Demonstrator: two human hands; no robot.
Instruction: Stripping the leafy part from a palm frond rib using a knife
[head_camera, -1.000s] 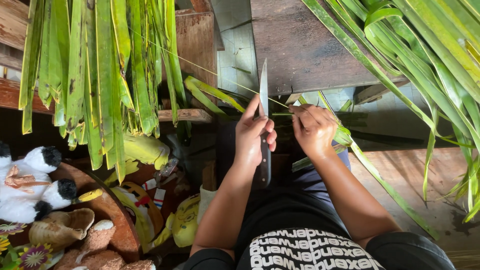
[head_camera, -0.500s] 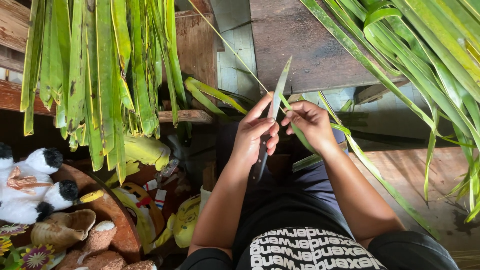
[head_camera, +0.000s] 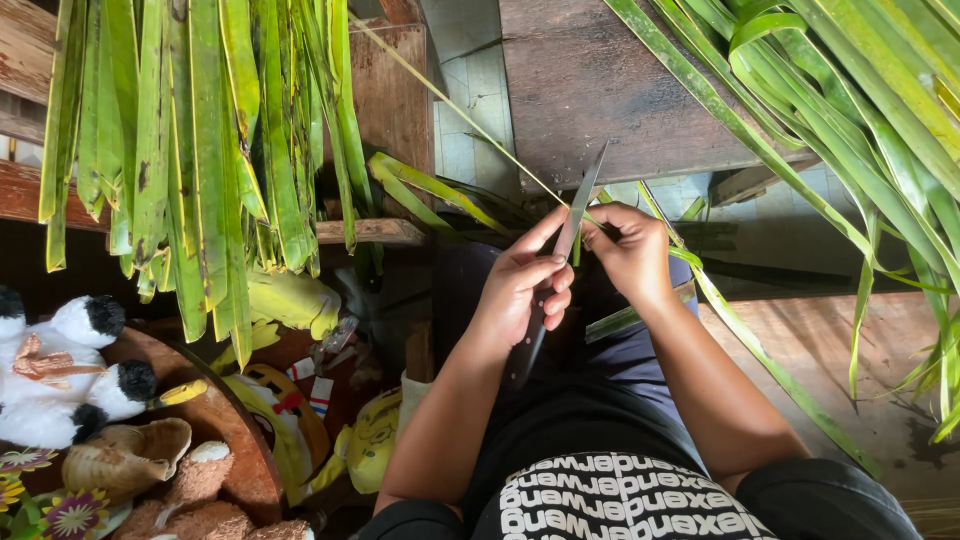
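Steel-bladed, dark-handled knife (head_camera: 560, 262) is clamped in the left hand (head_camera: 522, 290), edge against the long thin green palm leaf strip (head_camera: 452, 105) pinched by the right hand (head_camera: 630, 252) above the lap: stripping step, prob. mid-way; next needs steady pull w/ strip taut.

A knife (head_camera: 560, 262) with a smooth, shiny metal blade and a dark matt handle. A thin, pale, stiff leaf rib (head_camera: 455, 110). Long green leaves (head_camera: 850, 110), smooth and slightly glossy; hanging leaf strips (head_camera: 200, 150) with brown blotches. A worn, matt wooden table (head_camera: 600, 90). Fluffy black-and-white plush toys (head_camera: 60, 365). Black cloth clothing (head_camera: 600, 440).
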